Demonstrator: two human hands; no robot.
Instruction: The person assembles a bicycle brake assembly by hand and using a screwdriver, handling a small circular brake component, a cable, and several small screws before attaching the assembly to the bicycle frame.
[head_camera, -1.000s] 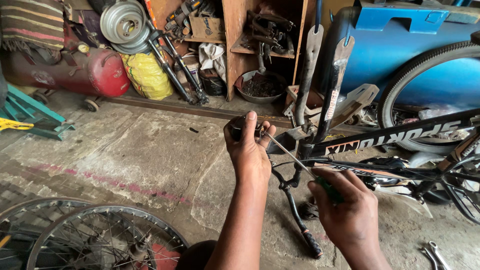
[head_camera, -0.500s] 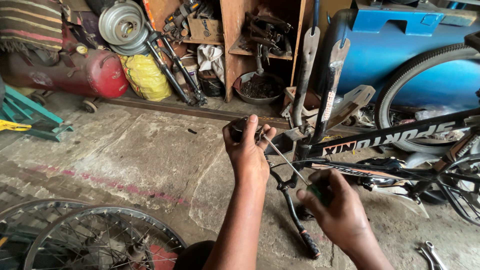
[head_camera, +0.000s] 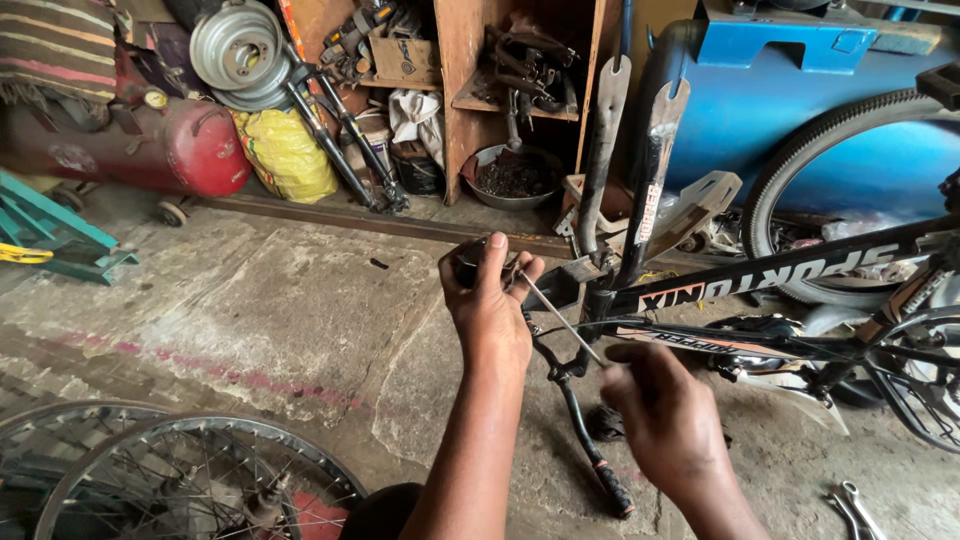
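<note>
The bicycle frame (head_camera: 760, 285) lies upturned on the concrete floor (head_camera: 260, 320), its fork legs (head_camera: 625, 150) pointing up. Just left of the frame's head end, the left hand (head_camera: 490, 310) is clenched around a small dark part (head_camera: 470, 262), thumb on top. The right hand (head_camera: 665, 420), below the frame's top tube, pinches the near end of a thin metal rod (head_camera: 562, 322) whose far tip meets that part (what the tip does there I cannot tell). The work looks mid-way: frame stripped, spoked wheels (head_camera: 190, 480) lying well left of the frame, unmounted
</note>
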